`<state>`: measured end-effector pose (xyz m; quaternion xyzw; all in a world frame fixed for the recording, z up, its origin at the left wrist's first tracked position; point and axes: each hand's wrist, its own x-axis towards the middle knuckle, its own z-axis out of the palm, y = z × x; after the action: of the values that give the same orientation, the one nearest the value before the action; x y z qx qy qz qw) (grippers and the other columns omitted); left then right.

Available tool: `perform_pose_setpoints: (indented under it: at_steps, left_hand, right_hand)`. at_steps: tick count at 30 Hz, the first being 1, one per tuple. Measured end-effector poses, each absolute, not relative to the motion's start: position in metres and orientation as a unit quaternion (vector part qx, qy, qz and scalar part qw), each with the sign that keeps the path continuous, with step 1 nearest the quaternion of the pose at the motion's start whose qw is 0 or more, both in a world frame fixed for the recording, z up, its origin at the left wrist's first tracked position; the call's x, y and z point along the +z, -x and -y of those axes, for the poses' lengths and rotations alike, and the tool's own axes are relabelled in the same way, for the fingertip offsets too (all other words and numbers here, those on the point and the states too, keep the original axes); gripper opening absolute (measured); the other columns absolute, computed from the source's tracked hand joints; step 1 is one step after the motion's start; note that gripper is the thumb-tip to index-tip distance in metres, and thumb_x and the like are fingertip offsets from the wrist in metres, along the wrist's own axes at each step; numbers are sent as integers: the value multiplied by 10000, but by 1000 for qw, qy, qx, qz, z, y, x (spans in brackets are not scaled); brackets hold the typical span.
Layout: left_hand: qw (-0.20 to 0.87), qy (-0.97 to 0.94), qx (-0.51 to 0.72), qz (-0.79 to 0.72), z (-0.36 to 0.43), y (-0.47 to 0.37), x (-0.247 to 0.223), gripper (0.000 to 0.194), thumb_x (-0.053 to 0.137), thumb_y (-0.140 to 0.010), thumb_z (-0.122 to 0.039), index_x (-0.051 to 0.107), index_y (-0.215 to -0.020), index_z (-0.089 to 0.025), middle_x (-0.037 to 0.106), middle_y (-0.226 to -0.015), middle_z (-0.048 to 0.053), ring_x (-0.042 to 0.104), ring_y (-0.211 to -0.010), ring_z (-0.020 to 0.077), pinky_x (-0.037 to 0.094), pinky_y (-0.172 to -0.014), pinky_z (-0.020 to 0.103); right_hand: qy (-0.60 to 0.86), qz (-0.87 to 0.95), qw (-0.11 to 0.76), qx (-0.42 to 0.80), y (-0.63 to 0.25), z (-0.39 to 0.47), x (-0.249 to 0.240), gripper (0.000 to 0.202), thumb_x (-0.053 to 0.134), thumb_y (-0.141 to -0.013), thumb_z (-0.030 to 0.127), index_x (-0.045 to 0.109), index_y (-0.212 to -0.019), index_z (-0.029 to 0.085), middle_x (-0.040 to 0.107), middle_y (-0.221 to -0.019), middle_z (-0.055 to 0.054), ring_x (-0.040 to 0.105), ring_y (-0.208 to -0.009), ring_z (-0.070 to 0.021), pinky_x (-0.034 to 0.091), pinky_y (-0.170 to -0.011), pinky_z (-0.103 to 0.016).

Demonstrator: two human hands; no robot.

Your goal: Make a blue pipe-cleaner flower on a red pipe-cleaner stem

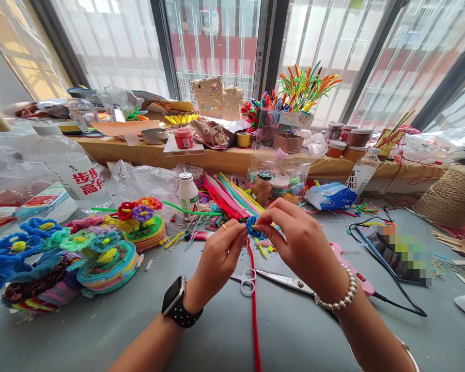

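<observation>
The person's left hand (221, 250) and right hand (294, 232) meet above the grey table (217, 325), each pinching a small blue fuzzy piece (251, 225) between thumb and fingers. Gripping it from both sides probably keeps so small a thing steady, and raised fingertips seem to leave it in plain sight. A red fuzzy strip (253, 302) runs from just below it towards the near edge — whether the two are joined cannot be told.

Small scissors (237, 277) and large scissors (279, 278) lie under and between the hands, perhaps for easy reach; the right forearm partly covers the larger pair. Beyond it sits a pink tool (366, 287) with a black cord (401, 307). Fuzzy flowers (17, 243) crowd the left side, while a heap of coloured stems (225, 196), a white bottle (188, 196) and a brown jar (262, 188) hem in the space behind the hands.
</observation>
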<state>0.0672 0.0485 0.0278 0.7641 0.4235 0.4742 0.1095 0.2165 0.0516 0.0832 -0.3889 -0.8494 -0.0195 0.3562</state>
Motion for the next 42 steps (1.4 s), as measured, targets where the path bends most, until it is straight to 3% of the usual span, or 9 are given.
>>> perform_pose_setpoints:
  at_steps: [7, 16, 28, 42]
  left_hand:
    - [124, -765, 470, -423, -48, -67, 32, 190, 365, -817, -177, 491, -676, -160, 482, -646, 12, 450, -619, 113, 395, -616, 241]
    - [80, -765, 474, -429, -51, -64, 28, 175, 437, -790, -192, 548, -920, -158, 593, -764, 38, 532, -695, 128, 421, -633, 241]
    - [85, -761, 500, -404, -48, -67, 30, 127, 484, -762, -133, 552, -655, -143, 595, -729, 31, 524, -642, 90, 411, -586, 189]
    - [82, -759, 512, -392, -47, -65, 30, 133, 484, -756, -112, 567, -657, -145, 602, -735, 29, 520, -642, 86, 408, -587, 178]
  right_hand:
    - [392, 848, 356, -19, -216, -51, 82, 79, 494, -770, 132, 558, -723, 134, 547, -737, -56, 505, -700, -161, 416, -636, -259]
    - [397, 844, 360, -26, -217, -53, 81, 90, 482, -776, 137, 562, -735, 138, 548, -746, -59, 504, -696, -158, 418, -632, -263]
    - [391, 845, 365, -24, -216, -52, 80, 69, 502, -766, 131, 561, -731, 133, 544, -740, -52, 502, -697, -156, 411, -633, -258]
    - [388, 845, 367, 2, -216, -52, 82, 81, 501, -771, 137, 560, -715, 138, 543, -723, -40, 494, -677, -145, 400, -622, -249]
